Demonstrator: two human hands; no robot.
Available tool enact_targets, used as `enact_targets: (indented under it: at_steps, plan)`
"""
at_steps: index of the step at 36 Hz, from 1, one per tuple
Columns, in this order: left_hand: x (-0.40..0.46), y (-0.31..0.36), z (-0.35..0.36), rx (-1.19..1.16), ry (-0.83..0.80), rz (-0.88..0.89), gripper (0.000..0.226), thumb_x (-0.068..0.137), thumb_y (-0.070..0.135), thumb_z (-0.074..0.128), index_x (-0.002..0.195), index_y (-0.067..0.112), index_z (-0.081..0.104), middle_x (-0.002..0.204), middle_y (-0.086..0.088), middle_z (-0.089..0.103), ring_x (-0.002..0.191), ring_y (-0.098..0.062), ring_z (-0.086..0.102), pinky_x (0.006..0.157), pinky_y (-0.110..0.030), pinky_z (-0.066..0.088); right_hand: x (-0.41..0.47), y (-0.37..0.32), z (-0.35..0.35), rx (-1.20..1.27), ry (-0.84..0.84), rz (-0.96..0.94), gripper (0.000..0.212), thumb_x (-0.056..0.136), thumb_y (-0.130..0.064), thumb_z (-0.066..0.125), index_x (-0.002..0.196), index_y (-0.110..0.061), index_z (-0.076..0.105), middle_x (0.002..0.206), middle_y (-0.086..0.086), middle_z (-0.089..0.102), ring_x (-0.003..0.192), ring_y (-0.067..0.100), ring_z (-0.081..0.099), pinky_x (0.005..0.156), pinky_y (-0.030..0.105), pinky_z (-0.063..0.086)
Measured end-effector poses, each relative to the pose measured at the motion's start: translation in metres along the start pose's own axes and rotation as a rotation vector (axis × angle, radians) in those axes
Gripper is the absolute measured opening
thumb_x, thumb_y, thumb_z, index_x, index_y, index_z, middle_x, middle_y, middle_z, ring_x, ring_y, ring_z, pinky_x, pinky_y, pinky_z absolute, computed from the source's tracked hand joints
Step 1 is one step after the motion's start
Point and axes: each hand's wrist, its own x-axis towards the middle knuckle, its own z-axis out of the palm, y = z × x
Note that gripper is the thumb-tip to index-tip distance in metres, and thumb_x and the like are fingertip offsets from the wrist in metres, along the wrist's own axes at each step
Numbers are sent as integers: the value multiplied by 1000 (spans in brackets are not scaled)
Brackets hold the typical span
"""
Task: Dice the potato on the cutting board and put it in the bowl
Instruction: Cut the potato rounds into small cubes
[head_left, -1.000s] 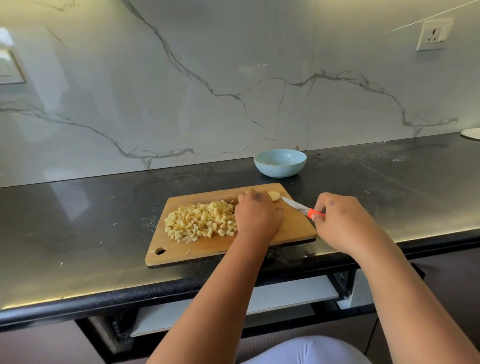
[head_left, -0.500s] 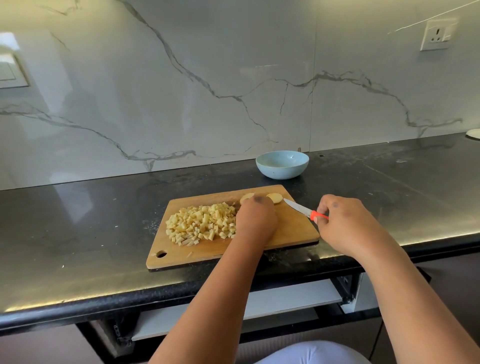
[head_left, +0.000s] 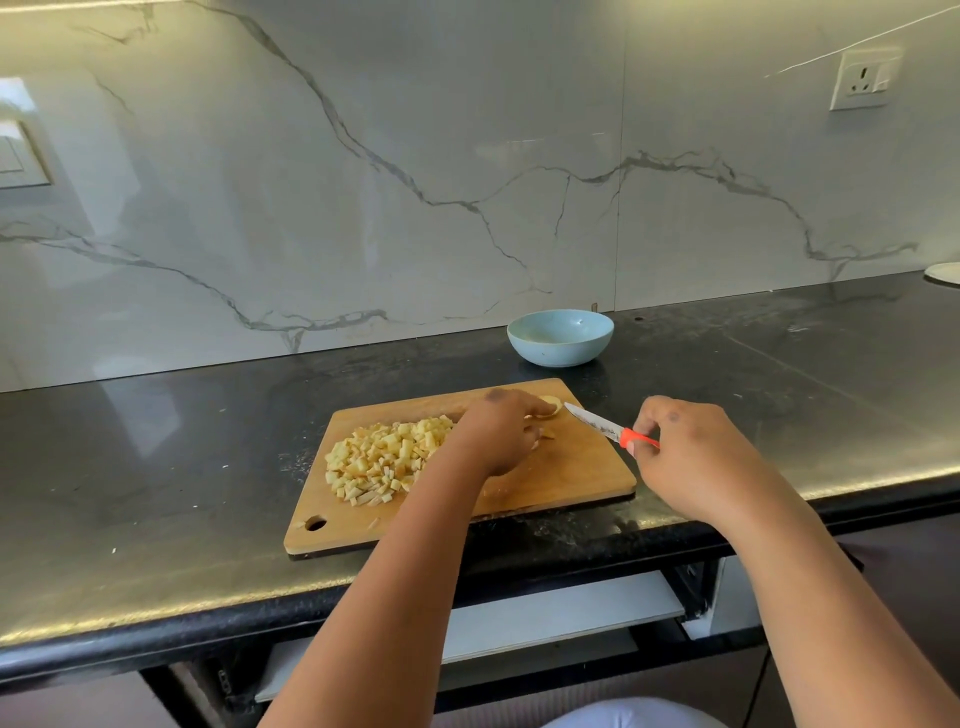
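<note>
A wooden cutting board (head_left: 566, 475) lies on a dark worktop (head_left: 156, 441), a heap of diced potato (head_left: 387, 460) on its left half. The left hand (head_left: 501, 434) rests palm-down at the board's middle, fingers curled over a remaining potato piece (head_left: 549, 405) near the board's far edge; most of that piece is hidden, so its shape is hard to judge. Off the board's right edge, the right hand (head_left: 691, 457) pinches the orange handle of a small knife (head_left: 605, 428), blade pointing at the piece. A pale blue bowl (head_left: 560, 338) stands just beyond the board; nothing can be made out inside it. A white object is cut off at the far right.
</note>
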Motion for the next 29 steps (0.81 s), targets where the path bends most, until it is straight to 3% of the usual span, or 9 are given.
enact_targets:
  at_steps: [5,11,14,18,24,29]
  plan:
    - [14,10,2,228,-62,41,28,98,28,56,124,28,65,125,1,61,109,-18,56,94,-36,51,1,1,1,8,-4,3,10,98,-25,52,92,-18,55,79,0,54,58,11,48,46,24,30]
    - [22,17,0,258,-25,53,20,94,21,62,112,27,70,115,0,62,97,-18,59,79,-29,53,1,1,-2,16,-9,-12,8,98,-24,53,94,-19,57,80,-2,55,59,9,48,46,22,29]
    - [21,15,5,235,13,76,21,94,22,62,113,29,67,114,0,64,95,-16,61,80,-33,57,1,1,-2,19,-9,-18,7,98,-23,53,93,-19,56,80,-3,54,60,9,48,47,21,28]
    - [19,10,9,136,69,107,22,97,21,57,118,25,63,113,1,65,94,-14,59,78,-28,54,2,1,-2,33,-1,-15,9,98,-24,53,91,-19,55,80,-2,55,59,9,48,47,22,28]
    - [5,8,4,-111,297,172,15,92,19,66,106,19,64,97,5,65,85,-7,58,78,-21,49,2,4,-3,34,36,-3,11,97,-24,54,89,-17,57,78,-1,55,56,10,46,46,23,28]
    - [-4,2,9,-85,173,199,13,89,17,69,101,23,66,92,12,60,83,-3,55,75,-16,46,4,5,-1,25,42,-8,11,98,-24,54,92,-16,57,78,-1,54,55,10,45,46,23,27]
